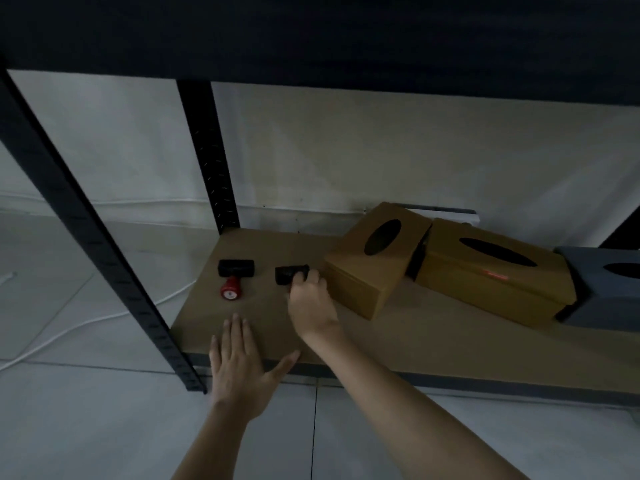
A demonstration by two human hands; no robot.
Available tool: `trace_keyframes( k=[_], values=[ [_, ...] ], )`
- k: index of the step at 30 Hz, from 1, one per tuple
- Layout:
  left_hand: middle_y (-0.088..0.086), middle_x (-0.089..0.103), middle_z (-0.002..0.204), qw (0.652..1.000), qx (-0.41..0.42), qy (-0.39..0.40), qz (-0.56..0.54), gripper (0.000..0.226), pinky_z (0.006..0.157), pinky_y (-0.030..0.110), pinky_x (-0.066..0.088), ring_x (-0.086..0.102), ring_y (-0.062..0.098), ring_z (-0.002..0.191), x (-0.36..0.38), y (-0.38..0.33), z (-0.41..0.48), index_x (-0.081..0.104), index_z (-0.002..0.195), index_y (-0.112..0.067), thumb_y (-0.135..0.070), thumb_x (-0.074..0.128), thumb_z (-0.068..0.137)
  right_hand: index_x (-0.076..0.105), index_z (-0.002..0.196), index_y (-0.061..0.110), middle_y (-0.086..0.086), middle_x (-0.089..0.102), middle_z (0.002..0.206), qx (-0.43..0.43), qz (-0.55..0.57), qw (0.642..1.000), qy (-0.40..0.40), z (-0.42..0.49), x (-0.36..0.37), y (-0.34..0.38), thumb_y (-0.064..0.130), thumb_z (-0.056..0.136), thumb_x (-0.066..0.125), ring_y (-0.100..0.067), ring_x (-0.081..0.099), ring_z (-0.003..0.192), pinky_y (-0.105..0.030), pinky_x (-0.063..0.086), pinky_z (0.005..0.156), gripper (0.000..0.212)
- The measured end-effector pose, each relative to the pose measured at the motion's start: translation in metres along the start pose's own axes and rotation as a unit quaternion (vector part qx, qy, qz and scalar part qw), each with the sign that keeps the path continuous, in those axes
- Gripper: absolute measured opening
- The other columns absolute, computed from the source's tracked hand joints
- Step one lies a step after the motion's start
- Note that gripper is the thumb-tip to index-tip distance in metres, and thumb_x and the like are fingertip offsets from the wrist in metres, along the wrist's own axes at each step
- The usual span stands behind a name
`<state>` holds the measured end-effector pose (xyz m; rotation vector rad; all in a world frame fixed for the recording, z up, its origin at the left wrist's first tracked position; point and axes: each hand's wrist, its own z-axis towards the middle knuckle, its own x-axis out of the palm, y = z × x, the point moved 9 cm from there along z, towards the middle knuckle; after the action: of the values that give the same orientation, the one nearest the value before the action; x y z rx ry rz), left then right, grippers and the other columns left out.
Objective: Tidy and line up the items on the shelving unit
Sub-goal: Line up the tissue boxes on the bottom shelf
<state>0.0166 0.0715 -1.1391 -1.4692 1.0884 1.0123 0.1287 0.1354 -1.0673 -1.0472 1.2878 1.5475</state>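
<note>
On the low brown shelf board [398,337] lies a black stamp with a red handle [232,277] near the left end. To its right my right hand [310,303] is shut on a second black stamp [286,274], whose handle is hidden under my fingers. My left hand [242,365] rests flat and open on the shelf's front edge, holding nothing. Right of the stamps two tan tissue boxes [374,261] [495,275] lie askew, touching each other. A grey tissue box [609,285] sits at the far right, partly cut off.
A black metal upright [104,244] stands at the shelf's front left corner and another [211,161] at the back. The dark upper shelf [311,32] hangs overhead. A white cable [69,327] runs across the tiled floor to the left.
</note>
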Motion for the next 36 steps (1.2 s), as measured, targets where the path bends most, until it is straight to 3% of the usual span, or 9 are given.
trace_keyframes(
  k=[3, 7, 13, 18, 22, 26, 29, 33, 36],
  values=[
    [0.009, -0.013, 0.158, 1.0, 0.007, -0.007, -0.013, 0.139, 0.116, 0.038, -0.012, -0.014, 0.021, 0.145, -0.002, 0.0, 0.0, -0.007, 0.148, -0.004, -0.091, -0.022, 0.041, 0.056, 0.111, 0.002, -0.018, 0.053, 0.111, 0.021, 0.13, 0.991, -0.031, 0.009, -0.026, 0.009, 0.023, 0.094, 0.051, -0.028, 0.056, 0.096, -0.031, 0.045, 0.074, 0.028],
    [0.01, -0.015, 0.157, 1.0, 0.012, -0.005, -0.023, 0.136, 0.115, 0.038, -0.013, -0.016, 0.022, 0.145, 0.0, 0.001, 0.0, -0.01, 0.147, -0.003, -0.091, -0.021, 0.043, 0.06, 0.1, 0.002, -0.013, 0.049, 0.096, 0.037, 0.193, 0.98, -0.037, 0.017, -0.033, 0.018, 0.022, 0.092, 0.055, -0.023, 0.049, 0.078, -0.027, 0.035, 0.065, 0.022],
    [0.011, -0.015, 0.157, 1.0, 0.021, -0.007, -0.014, 0.13, 0.114, 0.039, -0.013, -0.016, 0.022, 0.145, 0.002, 0.004, 0.001, -0.011, 0.147, -0.003, -0.09, -0.016, 0.05, 0.055, 0.111, 0.003, -0.017, 0.054, 0.113, 0.097, 0.208, 0.972, -0.051, 0.009, -0.019, 0.003, 0.022, 0.091, 0.056, -0.028, 0.059, 0.096, -0.033, 0.053, 0.079, 0.028],
    [0.013, -0.004, 0.158, 0.999, 0.024, -0.016, -0.04, 0.114, 0.116, 0.039, -0.011, -0.007, 0.023, 0.146, -0.002, 0.004, 0.002, -0.001, 0.148, -0.002, -0.077, -0.003, 0.061, 0.043, 0.132, 0.012, -0.01, 0.056, 0.124, 0.118, 0.278, 0.953, -0.023, -0.006, -0.006, -0.013, 0.044, 0.087, 0.059, -0.023, 0.055, 0.114, -0.034, 0.053, 0.088, 0.058],
    [0.02, 0.028, 0.146, 0.97, -0.037, -0.064, -0.23, 0.077, 0.114, 0.045, 0.019, 0.026, 0.031, 0.135, -0.027, 0.017, 0.009, 0.025, 0.14, 0.0, -0.05, 0.033, 0.082, 0.046, 0.13, 0.012, -0.006, 0.054, 0.122, 0.098, 0.234, 0.963, -0.089, -0.043, -0.002, -0.037, 0.034, 0.1, 0.037, -0.017, 0.047, 0.115, -0.022, 0.039, 0.089, 0.039],
    [0.018, 0.026, 0.149, 0.941, -0.087, -0.125, -0.302, 0.069, 0.104, 0.051, 0.037, 0.036, 0.038, 0.13, -0.051, 0.029, 0.044, 0.014, 0.146, -0.008, -0.03, 0.052, 0.092, 0.06, 0.1, 0.001, -0.015, 0.059, 0.096, 0.065, 0.134, 0.983, -0.105, -0.062, 0.017, -0.057, 0.002, 0.093, 0.046, -0.024, 0.054, 0.088, -0.031, 0.049, 0.077, 0.017],
    [0.018, 0.027, 0.148, 0.948, -0.088, -0.111, -0.286, 0.072, 0.105, 0.052, 0.035, 0.031, 0.037, 0.132, -0.05, 0.032, 0.073, 0.014, 0.148, -0.019, -0.034, 0.054, 0.091, 0.061, 0.085, 0.006, -0.01, 0.059, 0.083, 0.055, 0.105, 0.987, -0.104, -0.065, 0.022, -0.056, 0.012, 0.088, 0.04, -0.022, 0.059, 0.077, -0.028, 0.054, 0.065, 0.022],
    [0.023, 0.052, 0.12, 0.949, -0.097, -0.135, -0.269, 0.037, 0.094, 0.047, 0.044, 0.049, 0.04, 0.108, -0.053, 0.042, 0.085, 0.048, 0.127, -0.01, -0.022, 0.053, 0.092, 0.056, 0.1, 0.008, -0.008, 0.055, 0.102, 0.04, 0.064, 0.995, -0.064, -0.062, 0.026, -0.05, 0.032, 0.087, 0.014, -0.021, 0.049, 0.099, -0.027, 0.043, 0.081, 0.05],
    [0.025, 0.06, 0.108, 0.92, -0.1, -0.212, -0.315, 0.031, 0.085, 0.039, 0.044, 0.055, 0.039, 0.1, -0.082, 0.05, 0.078, 0.056, 0.114, 0.001, -0.017, 0.057, 0.089, 0.053, 0.106, 0.009, -0.007, 0.051, 0.107, 0.036, 0.044, 0.997, -0.047, -0.06, 0.027, -0.051, 0.032, 0.093, 0.019, -0.021, 0.045, 0.104, -0.026, 0.041, 0.085, 0.043]
  ],
)
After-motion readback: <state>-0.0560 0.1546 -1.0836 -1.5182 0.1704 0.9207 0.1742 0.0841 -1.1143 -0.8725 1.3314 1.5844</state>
